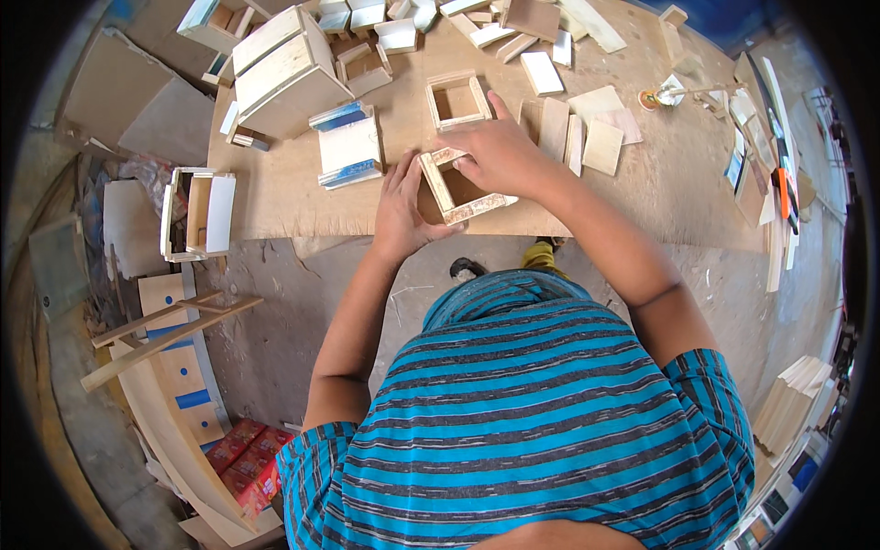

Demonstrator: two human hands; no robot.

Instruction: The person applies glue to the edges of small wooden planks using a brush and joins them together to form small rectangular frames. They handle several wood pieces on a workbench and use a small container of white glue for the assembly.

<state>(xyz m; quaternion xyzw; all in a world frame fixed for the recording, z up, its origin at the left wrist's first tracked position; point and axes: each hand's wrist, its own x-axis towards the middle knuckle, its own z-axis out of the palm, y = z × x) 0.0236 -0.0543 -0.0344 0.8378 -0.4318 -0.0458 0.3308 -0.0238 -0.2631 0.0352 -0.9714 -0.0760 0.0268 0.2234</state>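
Observation:
A small open wooden box (481, 208) is held between my two hands near the table's front edge, its thick rim tilted toward me. My left hand (401, 209) grips its left side and lower corner, the thumb along the near edge. From the far right side my right hand (502, 154) bends its fingers over the rim, with one finger stretched away. Just beyond my right fingers lies a similar square wooden box (435, 103). To the left of my hands rests a pale wooden piece with blue strips (350, 145) at its ends.
Flat wooden pieces (601, 147) lie right of my hands, with a small round container (649, 99) and a stick beyond. A large pale wooden box (291, 78) stands at the left; several small boxes and offcuts (532, 18) cover the back. A white-sided box (218, 215) sits at the left corner.

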